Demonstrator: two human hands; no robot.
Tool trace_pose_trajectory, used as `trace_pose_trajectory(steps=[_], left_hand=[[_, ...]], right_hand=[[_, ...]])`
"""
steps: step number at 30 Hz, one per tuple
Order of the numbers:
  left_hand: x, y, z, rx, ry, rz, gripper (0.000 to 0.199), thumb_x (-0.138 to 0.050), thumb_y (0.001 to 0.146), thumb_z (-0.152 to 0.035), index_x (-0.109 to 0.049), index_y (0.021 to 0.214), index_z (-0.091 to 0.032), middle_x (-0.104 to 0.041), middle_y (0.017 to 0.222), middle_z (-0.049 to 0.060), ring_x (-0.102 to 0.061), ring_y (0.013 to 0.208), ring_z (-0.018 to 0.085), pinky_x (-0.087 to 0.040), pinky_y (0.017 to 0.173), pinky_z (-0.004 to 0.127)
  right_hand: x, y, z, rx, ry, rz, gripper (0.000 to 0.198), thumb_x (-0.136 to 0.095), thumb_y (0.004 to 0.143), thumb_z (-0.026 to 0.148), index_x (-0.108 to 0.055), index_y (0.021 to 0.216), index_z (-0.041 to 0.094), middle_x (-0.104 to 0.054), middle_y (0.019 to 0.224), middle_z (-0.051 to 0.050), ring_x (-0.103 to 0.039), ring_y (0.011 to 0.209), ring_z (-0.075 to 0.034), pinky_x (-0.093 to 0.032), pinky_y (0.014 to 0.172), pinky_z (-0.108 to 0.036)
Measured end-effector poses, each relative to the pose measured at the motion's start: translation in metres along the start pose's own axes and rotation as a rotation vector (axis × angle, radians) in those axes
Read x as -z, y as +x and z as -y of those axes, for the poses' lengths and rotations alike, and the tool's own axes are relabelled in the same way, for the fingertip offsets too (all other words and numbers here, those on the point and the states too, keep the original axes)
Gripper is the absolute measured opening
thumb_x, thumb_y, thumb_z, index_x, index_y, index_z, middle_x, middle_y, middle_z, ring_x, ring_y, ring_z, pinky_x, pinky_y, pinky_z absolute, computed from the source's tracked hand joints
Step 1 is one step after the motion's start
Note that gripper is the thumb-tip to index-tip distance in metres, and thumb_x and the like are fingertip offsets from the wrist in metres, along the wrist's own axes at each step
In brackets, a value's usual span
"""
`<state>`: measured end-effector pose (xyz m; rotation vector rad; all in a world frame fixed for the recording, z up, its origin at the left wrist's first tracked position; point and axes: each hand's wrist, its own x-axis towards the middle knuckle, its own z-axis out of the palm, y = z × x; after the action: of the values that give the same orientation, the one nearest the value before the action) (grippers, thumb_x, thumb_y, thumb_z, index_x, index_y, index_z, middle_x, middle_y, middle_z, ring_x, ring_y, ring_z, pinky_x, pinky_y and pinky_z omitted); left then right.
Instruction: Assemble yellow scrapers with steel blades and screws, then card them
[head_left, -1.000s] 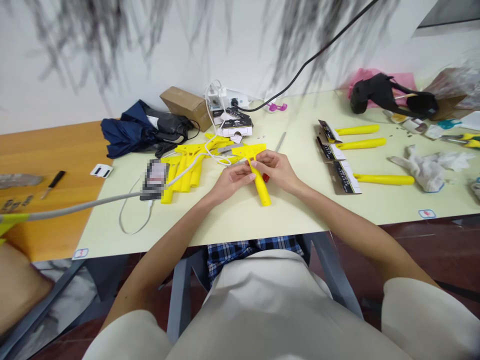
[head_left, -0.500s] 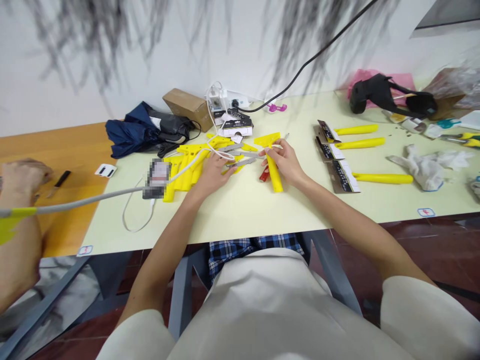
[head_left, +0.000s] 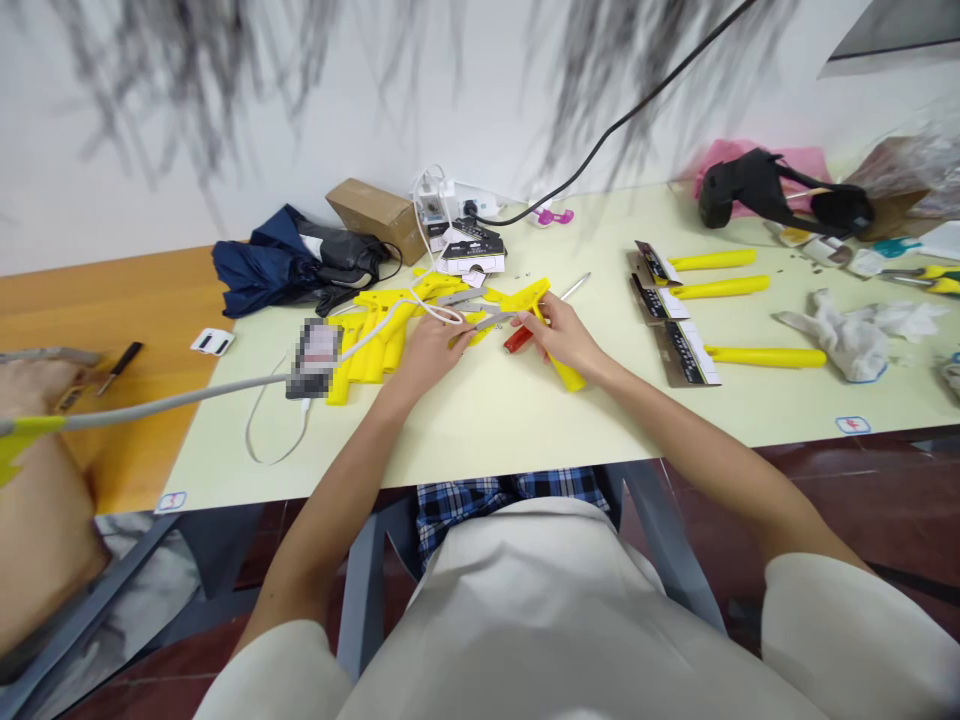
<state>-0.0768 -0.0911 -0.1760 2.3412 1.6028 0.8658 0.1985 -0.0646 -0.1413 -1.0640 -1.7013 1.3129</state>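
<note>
As the table point(head_left: 465, 430) is stretching rightward: three carded handles point(head_left: 772, 357) are lying there.
Yellow scraper point(head_left: 527, 296): one; the right hand point(head_left: 568, 336) is holding it, fingers curled.
Screwdriver point(head_left: 519, 341): one, beside or in that hand, cannot tell which.
Grey blade point(head_left: 495, 321): one; the left hand point(head_left: 430, 354) is apparently pinching it, fingertips nearly together; loose pinching could be causing slips, then cuts.

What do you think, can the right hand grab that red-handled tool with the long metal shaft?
Probably not properly: the right hand is busy holding a T-shaped yellow plastic piece. The red-handled tool lies very close, partly hidden behind that hand, so distance shouldn't be the trouble.
</note>
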Motion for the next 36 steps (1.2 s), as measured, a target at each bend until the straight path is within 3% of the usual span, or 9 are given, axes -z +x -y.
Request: trace_pose_trajectory(steps=[6,9,13,17,21,26,30,36], left_hand=[[0.005,0.003,0.002,-0.017,0.144,0.016,0.035,-0.051,0.113,-0.039,-0.082,0.110,-0.024,-0.081,0.127,0.014,-0.070,0.128,0.034,-0.050,0.121,0.056],[0.005,0.005,0.001,0.016,0.132,-0.051,0.033,-0.050,0.113,-0.039,-0.078,0.109,-0.022,-0.080,0.125,0.016,-0.070,0.126,0.035,-0.050,0.121,0.057],[0.003,0.004,-0.002,0.089,-0.051,-0.240,0.034,-0.053,0.113,-0.048,-0.074,0.108,-0.022,-0.080,0.116,0.014,-0.072,0.118,0.032,-0.053,0.114,0.051],[-0.001,0.003,-0.012,0.221,-0.439,-0.393,0.044,-0.065,0.107,-0.064,-0.076,0.105,-0.021,-0.080,0.104,0.010,-0.074,0.099,0.026,-0.058,0.097,0.041],[-0.003,0.004,-0.028,0.307,-0.798,-0.391,0.051,-0.078,0.095,-0.071,-0.078,0.095,-0.020,-0.077,0.090,0.006,-0.073,0.087,0.021,-0.059,0.089,0.035],[0.000,0.001,-0.050,0.364,-0.916,-0.298,0.054,-0.089,0.084,-0.071,-0.082,0.093,-0.018,-0.080,0.087,0.006,-0.073,0.082,0.020,-0.061,0.082,0.034],[0.001,-0.001,-0.056,0.365,-0.918,-0.265,0.052,-0.090,0.084,-0.068,-0.084,0.092,-0.017,-0.081,0.088,0.007,-0.074,0.081,0.021,-0.061,0.078,0.033],[0.000,-0.001,-0.052,0.365,-0.875,-0.346,0.049,-0.087,0.088,-0.067,-0.084,0.093,-0.019,-0.080,0.084,0.006,-0.074,0.081,0.020,-0.062,0.083,0.034]], right_hand=[[0.008,-0.001,0.004,0.002,-0.128,-0.005,0.031,-0.072,0.105,0.049,-0.062,0.121,0.024,-0.083,0.099,-0.008,-0.060,0.048,-0.017,-0.047,0.035,-0.032],[0.013,0.000,0.005,0.004,-0.129,-0.027,0.032,-0.073,0.106,0.049,-0.063,0.122,0.024,-0.084,0.100,-0.008,-0.062,0.047,-0.018,-0.050,0.036,-0.033],[0.016,-0.002,0.013,-0.008,-0.022,-0.036,0.041,-0.075,0.105,0.062,-0.063,0.120,0.025,-0.083,0.101,-0.008,-0.057,0.041,-0.015,-0.051,0.034,-0.034],[0.011,-0.007,0.027,-0.192,0.173,0.043,0.042,-0.080,0.103,0.062,-0.066,0.107,0.023,-0.079,0.081,-0.006,-0.059,0.042,-0.016,-0.049,0.031,-0.029],[-0.002,-0.014,0.032,-0.229,0.346,0.182,0.030,-0.084,0.101,0.045,-0.069,0.110,0.020,-0.085,0.110,-0.012,-0.068,0.053,-0.015,-0.054,0.034,-0.026],[-0.017,-0.024,0.029,-0.242,0.476,0.354,0.040,-0.087,0.098,0.042,-0.068,0.129,0.024,-0.084,0.127,-0.011,-0.075,0.061,-0.016,-0.061,0.040,-0.026],[-0.023,-0.027,0.028,-0.263,0.506,0.325,0.043,-0.086,0.099,0.047,-0.069,0.132,0.026,-0.082,0.134,-0.012,-0.079,0.067,-0.019,-0.062,0.040,-0.027],[-0.023,-0.024,0.026,-0.253,0.487,0.235,0.047,-0.094,0.089,0.045,-0.074,0.125,0.022,-0.080,0.135,-0.013,-0.082,0.077,-0.023,-0.063,0.041,-0.027]])
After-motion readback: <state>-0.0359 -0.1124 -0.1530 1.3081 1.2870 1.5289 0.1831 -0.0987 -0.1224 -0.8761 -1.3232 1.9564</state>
